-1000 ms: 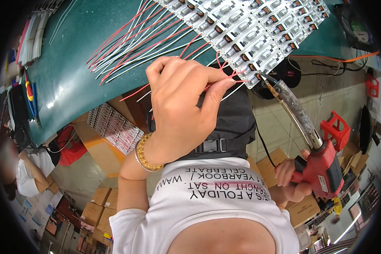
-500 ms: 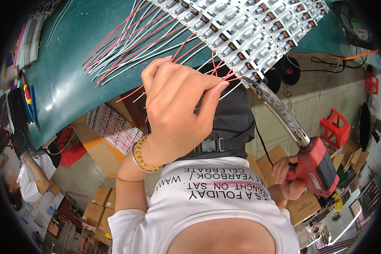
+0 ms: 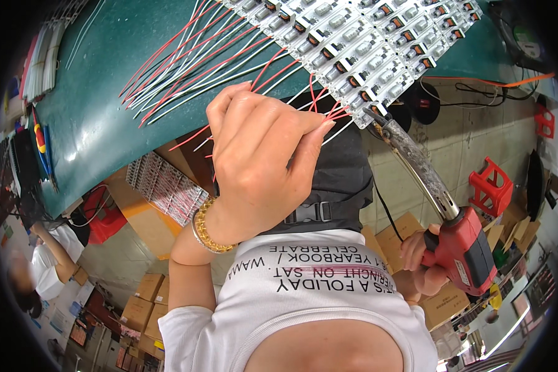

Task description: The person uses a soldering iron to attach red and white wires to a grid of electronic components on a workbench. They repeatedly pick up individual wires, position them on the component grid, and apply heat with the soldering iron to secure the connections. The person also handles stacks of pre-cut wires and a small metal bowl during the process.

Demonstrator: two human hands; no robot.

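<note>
Head cam: PCB panel [image 3: 378, 56], rows of small silver modules w/ comps on, lies on the green tabletop [image 3: 99, 136]; its near corner pokes past the table edge, prob. so that corner can be got at from both sides. My L hand [image 3: 263, 152] is just left of that corner, thumb + index pinched on a red wire [image 3: 336, 116] that runs to the panel; I'd say the grip's that close so the end can't wander. Can't tell if other wires are caught in the same pinch. White wire [image 3: 338, 132] slants just below, near the same corner. My R hand [image 3: 429, 279], well below + right of the panel, is wrapped round the grip of a red/black soldering gun [image 3: 465, 254]; its long barrel [image 3: 409, 152] puts the tip [image 3: 373, 116] at the panel's corner w/ my fingers well off the metal, presumably bc of heat. Can't tell if it touches wire. More red + white wires [image 3: 180, 84] fan out left of the panel, likely spread to avoid tangles. Screwdriver [image 3: 40, 137], red/yellow handle, lies well left of the panel, out of the way.
</note>
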